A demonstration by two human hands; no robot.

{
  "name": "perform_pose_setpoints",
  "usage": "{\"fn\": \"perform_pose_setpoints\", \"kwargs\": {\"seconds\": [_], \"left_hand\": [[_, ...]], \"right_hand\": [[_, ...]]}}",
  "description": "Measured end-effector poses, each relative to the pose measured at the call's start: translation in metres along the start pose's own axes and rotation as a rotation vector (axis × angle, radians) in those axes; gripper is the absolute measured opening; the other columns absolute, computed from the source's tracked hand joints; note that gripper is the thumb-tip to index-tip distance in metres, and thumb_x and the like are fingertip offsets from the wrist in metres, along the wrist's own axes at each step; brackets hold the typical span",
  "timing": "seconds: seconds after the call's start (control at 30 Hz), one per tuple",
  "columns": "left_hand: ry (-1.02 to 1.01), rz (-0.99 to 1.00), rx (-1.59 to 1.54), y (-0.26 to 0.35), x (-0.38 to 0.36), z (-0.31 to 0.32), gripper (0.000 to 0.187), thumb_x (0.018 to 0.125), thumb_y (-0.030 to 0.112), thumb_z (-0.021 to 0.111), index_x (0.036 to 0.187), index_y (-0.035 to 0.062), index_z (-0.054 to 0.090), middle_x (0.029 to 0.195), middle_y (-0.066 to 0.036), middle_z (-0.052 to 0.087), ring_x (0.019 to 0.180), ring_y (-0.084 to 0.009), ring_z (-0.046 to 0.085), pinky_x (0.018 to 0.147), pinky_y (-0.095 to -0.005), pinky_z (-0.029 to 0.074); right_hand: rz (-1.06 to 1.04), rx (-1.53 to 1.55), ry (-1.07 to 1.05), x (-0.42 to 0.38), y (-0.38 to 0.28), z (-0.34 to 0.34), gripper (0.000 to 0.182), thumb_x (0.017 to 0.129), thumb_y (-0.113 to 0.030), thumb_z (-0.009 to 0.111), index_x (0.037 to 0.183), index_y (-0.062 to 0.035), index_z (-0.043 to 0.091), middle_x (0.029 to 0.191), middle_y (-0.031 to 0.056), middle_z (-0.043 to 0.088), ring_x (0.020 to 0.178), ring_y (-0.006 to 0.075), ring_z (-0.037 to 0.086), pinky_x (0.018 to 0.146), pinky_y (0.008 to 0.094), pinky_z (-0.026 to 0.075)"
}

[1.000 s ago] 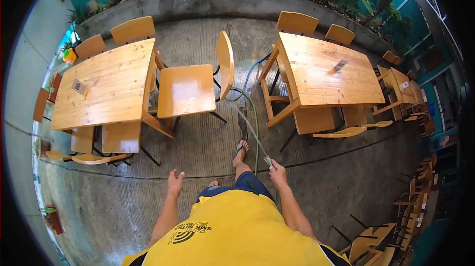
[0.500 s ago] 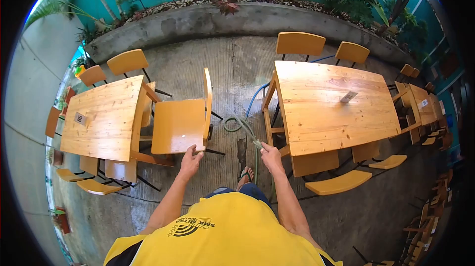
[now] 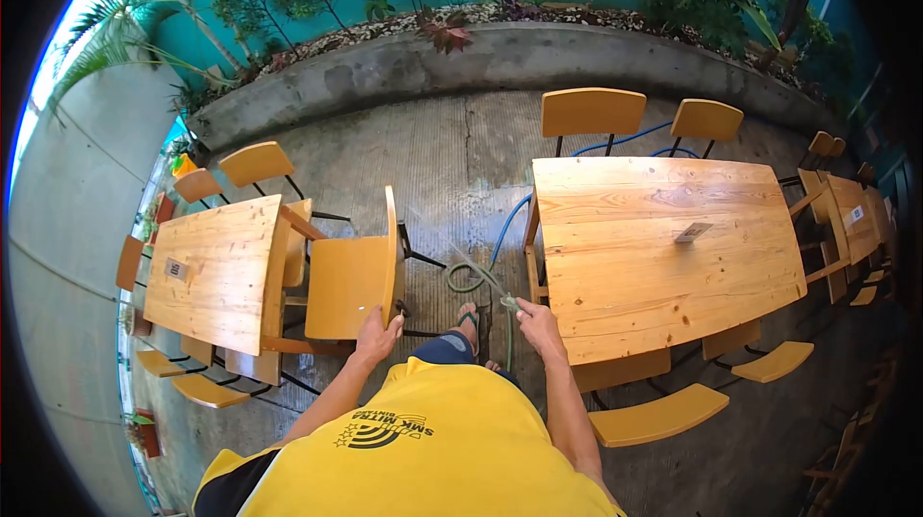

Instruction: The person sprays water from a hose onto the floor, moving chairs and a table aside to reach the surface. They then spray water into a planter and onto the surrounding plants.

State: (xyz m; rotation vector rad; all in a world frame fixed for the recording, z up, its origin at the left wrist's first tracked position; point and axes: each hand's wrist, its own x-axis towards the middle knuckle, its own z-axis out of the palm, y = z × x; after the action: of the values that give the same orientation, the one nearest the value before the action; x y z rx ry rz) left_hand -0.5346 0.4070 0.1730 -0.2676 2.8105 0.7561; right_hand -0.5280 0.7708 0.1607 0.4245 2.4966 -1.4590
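My right hand is closed round the end of a green hose, which loops over the wet concrete floor in front of me. Water seems to spray from the hose end toward the left. My left hand is beside the near edge of a yellow wooden chair, fingers curled; whether it grips the chair or a small dark thing at the fingertips is too small to tell. The chair stands at the right end of the left wooden table. To the right of my right hand is a larger wooden table.
More chairs surround both tables, including one at the near right. A blue hose runs beside the right table. A low concrete planter wall crosses the back, and a pale wall stands at the left.
The view has shifted, so tables and chairs sit lower in it. My left hand is now nearer the chair's backrest, and my right hand still holds the green hose.
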Motion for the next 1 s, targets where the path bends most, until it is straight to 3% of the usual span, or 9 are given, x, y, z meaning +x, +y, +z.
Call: {"fn": "perform_pose_setpoints", "kwargs": {"seconds": [0.03, 0.07, 0.13, 0.17, 0.4, 0.47, 0.5, 0.73, 1.0], "left_hand": [[0.001, -0.002, -0.005, 0.003, 0.009, 0.003, 0.069, 0.091, 0.037, 0.064, 0.139, -0.0078, 0.041, 0.132, -0.035, 0.051, 0.122, -0.0404, 0.055, 0.104, -0.044, 0.043], [-0.03, -0.072, 0.003, 0.005, 0.018, 0.004, 0.072, 0.091, 0.041, 0.063, 0.139, -0.007, 0.041, 0.132, -0.033, 0.052, 0.122, -0.0434, 0.053, 0.105, -0.0453, 0.042], [-0.052, -0.159, 0.003, 0.007, 0.038, 0.004, 0.074, 0.091, 0.044, 0.062, 0.14, -0.0062, 0.04, 0.133, -0.032, 0.052, 0.122, -0.0464, 0.051, 0.105, -0.0467, 0.041], [-0.024, -0.128, 0.03, 0.011, 0.049, 0.006, 0.074, 0.09, 0.044, 0.063, 0.14, -0.0059, 0.04, 0.133, -0.032, 0.052, 0.123, -0.0464, 0.051, 0.105, -0.0475, 0.041], [0.114, -0.197, -0.075, 0.054, 0.176, 0.017, 0.071, 0.088, 0.034, 0.067, 0.141, -0.0024, 0.036, 0.134, -0.03, 0.05, 0.124, -0.0447, 0.05, 0.103, -0.0505, 0.043], [0.11, -0.16, -0.111, 0.061, 0.208, 0.006, 0.07, 0.087, 0.026, 0.067, 0.142, -0.0027, 0.034, 0.134, -0.03, 0.05, 0.124, -0.0445, 0.05, 0.102, -0.0511, 0.043], [0.113, -0.15, -0.113, 0.062, 0.214, 0.002, 0.069, 0.086, 0.019, 0.066, 0.142, -0.0036, 0.034, 0.136, -0.029, 0.049, 0.124, -0.0447, 0.05, 0.104, -0.0504, 0.042], [0.033, -0.071, -0.149, 0.057, 0.216, -0.012, 0.072, 0.086, 0.015, 0.064, 0.146, -0.005, 0.029, 0.141, -0.03, 0.042, 0.132, -0.0448, 0.04, 0.113, -0.046, 0.033], [0.031, -0.041, -0.128, 0.057, 0.216, -0.005, 0.074, 0.085, 0.014, 0.064, 0.146, -0.0047, 0.027, 0.143, -0.03, 0.04, 0.133, -0.0448, 0.039, 0.113, -0.0468, 0.032]], "right_hand": [[0.116, 0.099, -0.071, 0.003, -0.002, -0.008, 0.037, 0.09, -0.017, 0.06, 0.127, -0.0116, 0.065, 0.121, 0.0226, 0.065, 0.115, 0.0381, 0.061, 0.097, 0.0391, 0.047], [0.111, 0.093, -0.077, 0.011, 0.006, -0.011, 0.037, 0.09, -0.017, 0.06, 0.127, -0.0116, 0.065, 0.121, 0.0226, 0.065, 0.115, 0.0381, 0.061, 0.097, 0.0391, 0.047], [0.078, 0.069, -0.076, 0.026, 0.013, -0.012, 0.039, 0.095, -0.012, 0.058, 0.134, -0.0117, 0.061, 0.073, 0.0036, 0.062, 0.063, 0.0117, 0.054, 0.06, 0.0295, 0.046], [0.216, 0.12, -0.138, 0.026, 0.005, -0.023, 0.039, 0.096, -0.011, 0.056, 0.135, -0.0108, 0.06, 0.068, 0.0013, 0.059, 0.06, 0.0104, 0.053, 0.057, 0.0269, 0.045], [0.448, 0.222, -0.256, 0.059, 0.002, -0.016, 0.041, 0.095, -0.009, 0.056, 0.136, -0.0065, 0.058, 0.07, 0.0007, 0.059, 0.055, 0.0083, 0.05, 0.049, 0.0236, 0.04], [0.461, 0.322, -0.174, 0.079, 0.015, -0.006, 0.042, 0.096, -0.007, 0.054, 0.137, -0.0047, 0.056, 0.068, -0.0004, 0.057, 0.054, 0.0066, 0.047, 0.047, 0.0227, 0.037], [0.499, 0.327, -0.138, 0.088, 0.0, -0.004, 0.041, 0.097, -0.007, 0.053, 0.138, -0.0052, 0.056, 0.068, -0.0007, 0.056, 0.053, 0.0066, 0.046, 0.047, 0.023, 0.038], [0.509, 0.331, -0.176, 0.168, -0.067, 0.023, 0.043, 0.099, -0.011, 0.054, 0.141, -0.0113, 0.054, 0.069, -0.0016, 0.052, 0.054, 0.0067, 0.044, 0.048, 0.0239, 0.037], [0.444, 0.16, -0.159, 0.164, -0.024, 0.015, 0.043, 0.096, -0.012, 0.058, 0.139, -0.0094, 0.055, 0.078, 0.003, 0.062, 0.065, 0.0102, 0.052, 0.063, 0.0287, 0.048]]}}
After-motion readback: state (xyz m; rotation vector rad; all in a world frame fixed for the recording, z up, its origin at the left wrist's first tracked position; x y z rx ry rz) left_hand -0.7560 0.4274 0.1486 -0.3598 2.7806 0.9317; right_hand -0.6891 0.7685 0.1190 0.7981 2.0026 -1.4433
